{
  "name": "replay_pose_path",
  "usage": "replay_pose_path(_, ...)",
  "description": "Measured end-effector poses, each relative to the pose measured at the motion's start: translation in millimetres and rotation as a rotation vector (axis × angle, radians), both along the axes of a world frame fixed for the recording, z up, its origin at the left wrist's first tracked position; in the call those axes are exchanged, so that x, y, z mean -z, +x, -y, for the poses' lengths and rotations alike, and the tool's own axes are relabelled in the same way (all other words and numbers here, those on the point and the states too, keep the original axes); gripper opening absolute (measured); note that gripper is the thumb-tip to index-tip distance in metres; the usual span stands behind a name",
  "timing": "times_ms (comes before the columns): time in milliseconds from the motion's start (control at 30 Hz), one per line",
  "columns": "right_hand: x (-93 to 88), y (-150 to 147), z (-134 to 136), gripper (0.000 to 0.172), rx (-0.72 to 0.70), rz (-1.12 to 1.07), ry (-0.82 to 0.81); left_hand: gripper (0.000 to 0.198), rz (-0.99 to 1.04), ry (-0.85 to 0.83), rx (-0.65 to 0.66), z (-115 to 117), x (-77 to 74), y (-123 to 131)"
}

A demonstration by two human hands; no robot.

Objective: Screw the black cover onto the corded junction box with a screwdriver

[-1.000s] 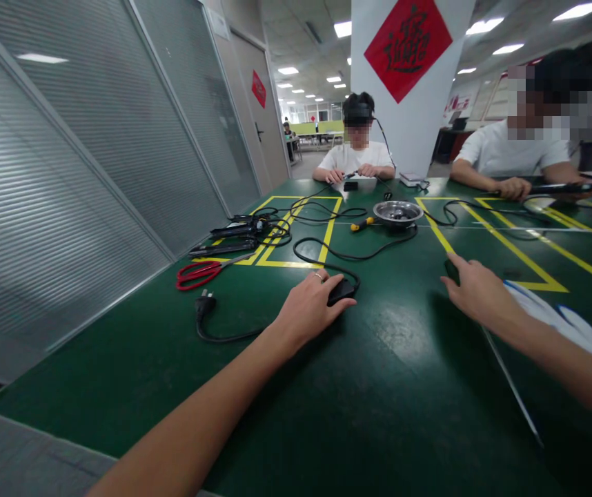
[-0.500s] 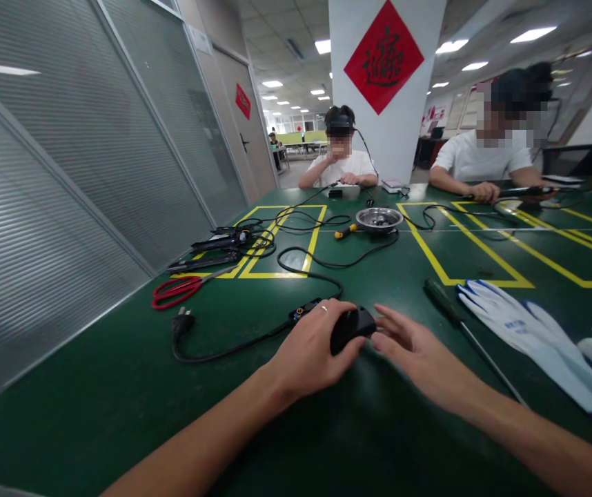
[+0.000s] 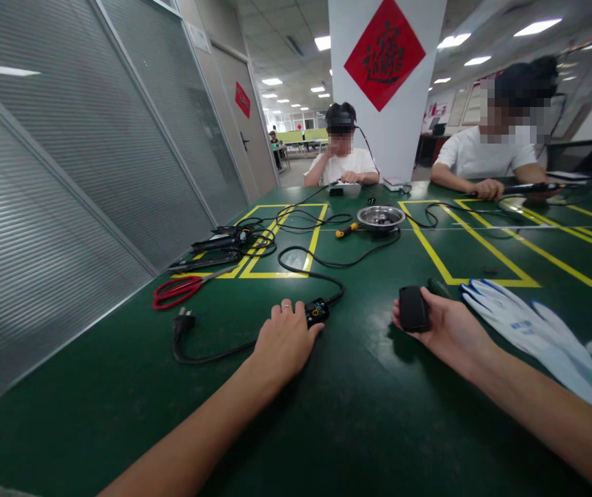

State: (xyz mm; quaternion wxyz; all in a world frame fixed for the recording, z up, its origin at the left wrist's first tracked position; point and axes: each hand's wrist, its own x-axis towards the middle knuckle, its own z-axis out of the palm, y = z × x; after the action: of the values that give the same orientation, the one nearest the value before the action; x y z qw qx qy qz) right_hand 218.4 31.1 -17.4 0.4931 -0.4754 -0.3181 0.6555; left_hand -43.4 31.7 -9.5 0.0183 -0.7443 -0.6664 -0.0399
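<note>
The single view comes from a camera on the person's head, looking forward and slightly down over the near side of the counter [image 3: 358,428]. The left forearm [image 3: 192,424] and right forearm [image 3: 544,411] enter from below, close to the lens, with the left grip [image 3: 284,339] near mid-view and the right grip [image 3: 448,328] to its right. The wide field takes in the partition [image 3: 63,152] on the left and, farther off, the pillar [image 3: 345,86] and ceiling lights [image 3: 323,43].
</note>
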Motion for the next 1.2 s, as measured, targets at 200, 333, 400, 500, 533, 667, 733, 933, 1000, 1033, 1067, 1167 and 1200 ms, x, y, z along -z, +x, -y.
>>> replay_pose_path(200,11.3,19.7,-27.4,0.044,-0.003,0.387,0.134,0.042,0.037,-0.036,0.061,-11.1,7.3,-16.0)
replay_pose_path(333,18.9,18.6,-43.1,0.051,0.033,0.79,0.374,0.05,0.053,0.018,0.059,-11.8,-1.2,-14.6)
replay_pose_path(400,26.6,15.0,-48.2,0.048,0.016,0.995,0.509,0.047,0.056,0.064,0.032,-12.8,-6.1,-12.5)
replay_pose_path(500,36.3,9.0,-50.4,0.046,-0.06,1.237,0.667,0.046,0.068,0.156,-0.024,-15.1,-12.9,-9.8)
replay_pose_path(533,36.9,6.9,-49.6,0.047,-0.082,1.302,0.709,0.046,0.08,0.193,-0.042,-15.8,-14.8,-9.4)
replay_pose_path(667,22.2,-10.5,-37.5,0.052,-0.12,1.485,0.879,0.044,0.142,0.286,-0.13,-18.4,-20.1,-11.3)
replay_pose_path(733,10.8,-29.4,-28.2,0.049,-0.189,1.522,0.992,0.046,0.152,0.275,-0.182,-19.8,-20.7,-13.2)
replay_pose_path(933,11.8,-102.3,-25.7,0.054,-0.488,1.494,1.254,0.046,0.163,0.213,-0.231,-28.3,-10.5,-16.6)
replay_pose_path(1000,21.0,-112.4,-34.1,0.049,-0.52,1.495,1.244,0.045,0.167,0.19,-0.238,-32.3,-5.4,-18.4)
replay_pose_path(1033,24.6,-112.2,-37.7,0.047,-0.525,1.498,1.226,0.046,0.169,0.18,-0.244,-34.4,-3.1,-19.8)
replay_pose_path(1067,26.8,-108.5,-40.1,0.044,-0.522,1.502,1.202,0.046,0.171,0.171,-0.25,-36.4,-1.3,-21.6)
replay_pose_path(1167,24.1,-78.7,-36.5,0.04,-0.476,1.515,1.108,0.048,0.184,0.139,-0.266,-42.3,2.4,-27.7)
replay_pose_path(1200,20.7,-64.7,-31.1,0.04,-0.452,1.519,1.071,0.049,0.19,0.129,-0.27,-44.2,3.1,-29.5)
